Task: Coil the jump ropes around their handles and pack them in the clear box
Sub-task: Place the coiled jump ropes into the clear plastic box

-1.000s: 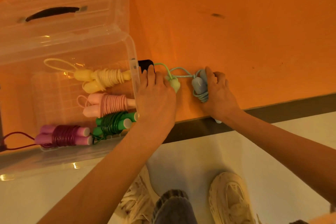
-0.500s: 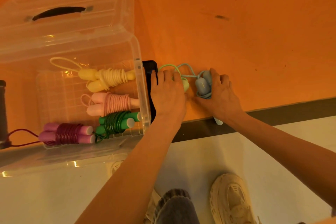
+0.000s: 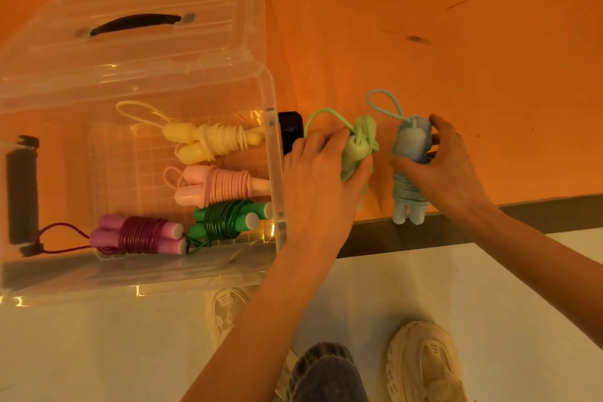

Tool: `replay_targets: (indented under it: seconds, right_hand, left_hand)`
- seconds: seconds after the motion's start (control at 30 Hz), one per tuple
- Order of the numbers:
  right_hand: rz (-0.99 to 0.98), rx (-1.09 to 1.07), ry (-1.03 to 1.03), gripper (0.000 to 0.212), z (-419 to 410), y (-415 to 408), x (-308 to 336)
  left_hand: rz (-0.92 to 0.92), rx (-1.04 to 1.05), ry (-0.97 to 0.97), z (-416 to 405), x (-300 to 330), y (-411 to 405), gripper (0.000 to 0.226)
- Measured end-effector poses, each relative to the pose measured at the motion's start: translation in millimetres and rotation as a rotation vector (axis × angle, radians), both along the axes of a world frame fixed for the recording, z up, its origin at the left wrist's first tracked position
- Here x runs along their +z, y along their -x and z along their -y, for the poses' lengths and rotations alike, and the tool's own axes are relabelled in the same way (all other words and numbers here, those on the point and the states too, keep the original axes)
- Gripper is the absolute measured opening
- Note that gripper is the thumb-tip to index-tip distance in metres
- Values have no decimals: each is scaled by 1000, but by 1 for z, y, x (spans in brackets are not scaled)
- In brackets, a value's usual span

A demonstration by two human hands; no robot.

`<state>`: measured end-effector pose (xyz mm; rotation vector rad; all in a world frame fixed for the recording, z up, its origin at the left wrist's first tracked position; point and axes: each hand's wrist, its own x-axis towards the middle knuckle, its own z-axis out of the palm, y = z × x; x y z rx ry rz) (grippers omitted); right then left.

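Fingers of the left hand (image 3: 321,173) curl round a pale green coiled jump rope (image 3: 357,147), thumb on its near side; fingers of the right hand (image 3: 447,166) wrap a pale blue coiled jump rope (image 3: 409,170), thumb pressed against its left flank. Both bundles stand near the front edge of the orange table (image 3: 456,59), just apart from one another, each with a loose loop of cord rising from its far end; the blue one's two handle ends reach the table's dark edge strip (image 3: 522,215). Whether the green bundle is lifted clear of the surface cannot be told. Six coiled ropes are counted in all: two in the hands and four inside the clear box (image 3: 274,147), which stands open just left of the left hand. The four are a yellow rope (image 3: 212,140) farthest from the viewer, a pink rope (image 3: 222,186) below it, a dark green rope (image 3: 228,220) and a purple rope (image 3: 137,235) along the near wall. The box's lid (image 3: 137,23), with one black handle, lies tilted back behind it. One black object (image 3: 290,130) sits between box and left hand. Beneath the table lies a pale floor (image 3: 98,352), with two light shoes (image 3: 424,365) visible.
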<state>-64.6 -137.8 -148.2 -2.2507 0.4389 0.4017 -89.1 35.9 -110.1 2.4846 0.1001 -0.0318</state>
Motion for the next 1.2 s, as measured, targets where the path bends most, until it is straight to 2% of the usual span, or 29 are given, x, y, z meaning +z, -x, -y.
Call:
replay_targets:
  seconds: [0.07,0.27,0.4,0.63,0.73,0.87,1.03,1.2]
  right_hand:
    - [27,29,-56,87,-2,-2,14]
    - [151,129,-112,77,-25,-14,56]
    - [181,198,-127,79,-46,-21,73]
    - [214,326,-163,84,-92,-24,93]
    - [205,368,-182,85,-113,-24,97]
    - [201,438,-177,88,-138,-24,100]
    - [226,512,-160,94,-162,-26,103]
    - [271,603,-104,90,-175,-27,100]
  left_hand:
    - [-46,32,226,-3,18,2,27]
    - [-125,220,652,-31,44,5,25]
    - [-110,314,800,-58,60,9,20]
    - [-122,567,893,-117,61,22,24]
    - [-91,687,964,-146,61,30,35]
    - [-40,731,973,-186,64,42,46]
    - [15,732,855,-232,52,56,29]
    - [42,774,755,-264,30,67,22]
